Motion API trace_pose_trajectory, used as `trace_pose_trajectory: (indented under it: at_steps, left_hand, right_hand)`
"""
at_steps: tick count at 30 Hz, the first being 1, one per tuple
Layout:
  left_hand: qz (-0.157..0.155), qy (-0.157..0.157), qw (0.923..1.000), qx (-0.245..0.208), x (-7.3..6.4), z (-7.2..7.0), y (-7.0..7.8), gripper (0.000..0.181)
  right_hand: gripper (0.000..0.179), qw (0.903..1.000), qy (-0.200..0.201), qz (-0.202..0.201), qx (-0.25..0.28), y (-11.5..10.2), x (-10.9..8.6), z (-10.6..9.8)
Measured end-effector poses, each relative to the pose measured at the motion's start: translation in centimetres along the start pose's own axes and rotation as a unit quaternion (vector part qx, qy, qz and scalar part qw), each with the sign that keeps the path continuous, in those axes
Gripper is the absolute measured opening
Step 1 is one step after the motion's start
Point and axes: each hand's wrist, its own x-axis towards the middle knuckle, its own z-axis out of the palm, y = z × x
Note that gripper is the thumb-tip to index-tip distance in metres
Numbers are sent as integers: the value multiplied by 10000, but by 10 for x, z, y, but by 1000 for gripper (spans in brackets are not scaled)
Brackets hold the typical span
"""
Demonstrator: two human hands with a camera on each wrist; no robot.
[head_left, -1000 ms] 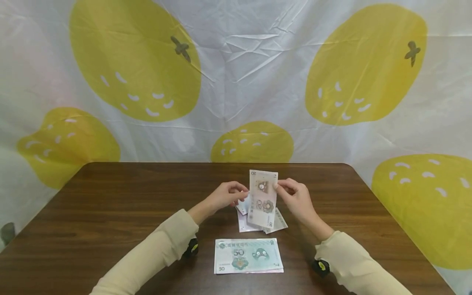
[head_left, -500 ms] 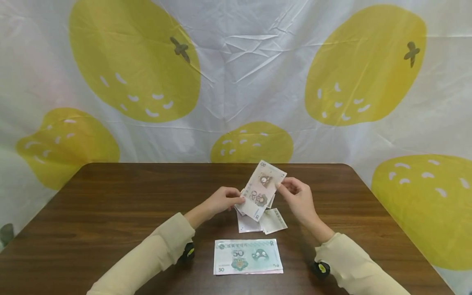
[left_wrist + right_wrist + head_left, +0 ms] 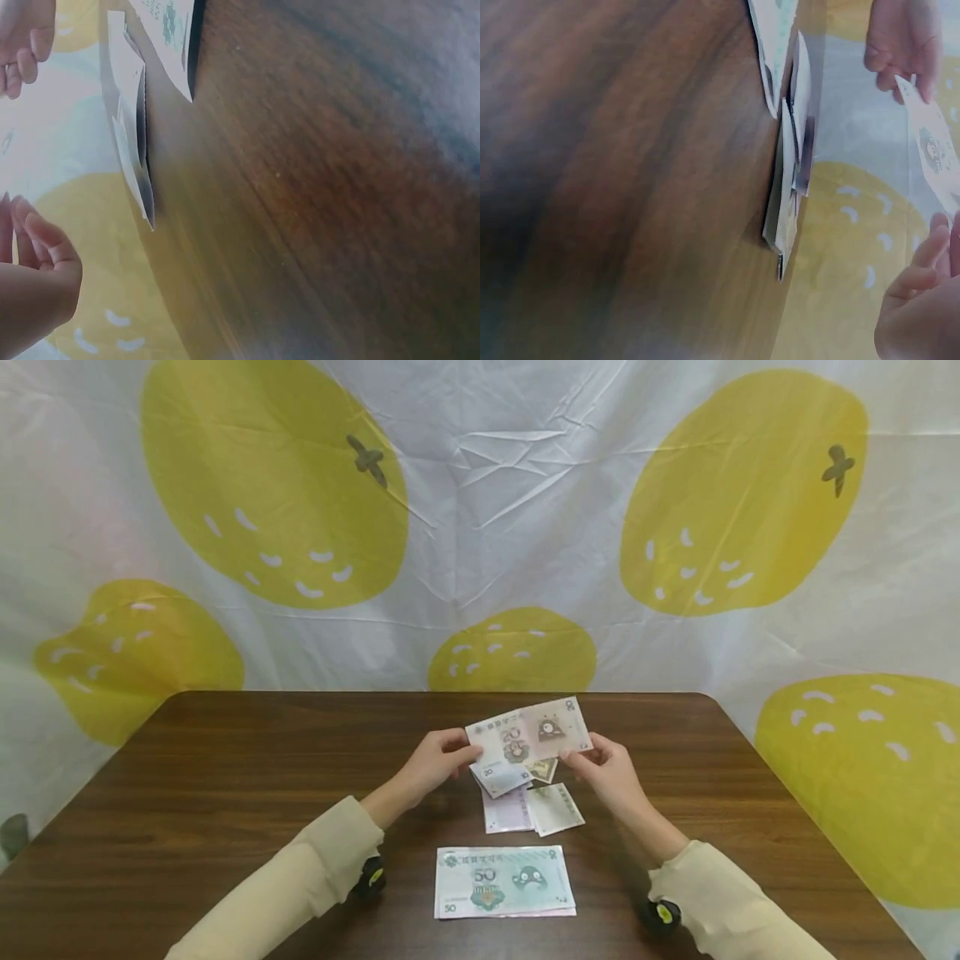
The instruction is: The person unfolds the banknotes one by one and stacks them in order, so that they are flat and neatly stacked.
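Observation:
Stretched between both hands in the head view is a 20 banknote (image 3: 532, 735) with brown print, lying nearly sideways and slightly tilted. My left hand (image 3: 431, 764) pinches its left end between thumb and fingers. At its lower right corner, my right hand (image 3: 611, 777) pinches the note the same way. The right wrist view also catches the note (image 3: 934, 146) hanging between the two hands, above the table. Beneath it lies a loose pile of folded notes: a bluish-white one (image 3: 501, 779), a purple one (image 3: 508, 812) and a greenish one (image 3: 558, 810). The note partly covers this pile.
A neat stack of notes with a green 50 banknote (image 3: 504, 881) on top lies nearer to me on the brown wooden table (image 3: 262, 793). Behind the table hangs a white cloth (image 3: 517, 527) printed with large yellow fruits.
The 20 banknote has turned clockwise from upright to nearly sideways. My left hand, first beside the note, now pinches its left end. The right hand keeps its hold.

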Motion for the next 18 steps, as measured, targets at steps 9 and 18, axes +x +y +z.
trace_pose_trajectory:
  at_steps: [9, 18]
  left_hand:
    - [537, -254, 9981, -130, -19, -7, 24, 11]
    - [112, -875, 9938, -683, -18, -11, 5, 14]
  right_hand:
    - [21, 9986, -378, 252, -258, 4, -4, -3]
    - [33, 9957, -912, 54, 176, 2, -7, -10]
